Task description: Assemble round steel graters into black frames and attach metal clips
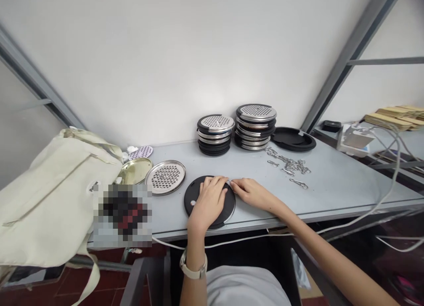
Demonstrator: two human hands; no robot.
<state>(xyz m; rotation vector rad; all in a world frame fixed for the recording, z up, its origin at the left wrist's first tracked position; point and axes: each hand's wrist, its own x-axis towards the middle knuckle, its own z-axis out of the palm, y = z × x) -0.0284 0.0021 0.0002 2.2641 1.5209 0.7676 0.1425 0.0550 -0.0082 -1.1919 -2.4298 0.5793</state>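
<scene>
A round black disc [194, 195] with a metal rim lies near the front edge of the grey table [338, 187]. My left hand [209, 200] rests on top of it, fingers bent and pressing down. My right hand [251, 192] is at the disc's right edge, fingertips pinched on a small metal clip that touches the rim. A watch sits on my left wrist.
Two stacks of perforated metal and black discs [215, 134] [255, 126] stand by the wall, with a black lid [293, 139] to their right. Loose metal clips [289, 167] lie scattered nearby. A perforated steel plate [165, 177], a gold plate [135, 170] and a cream bag [53, 191] are on the left.
</scene>
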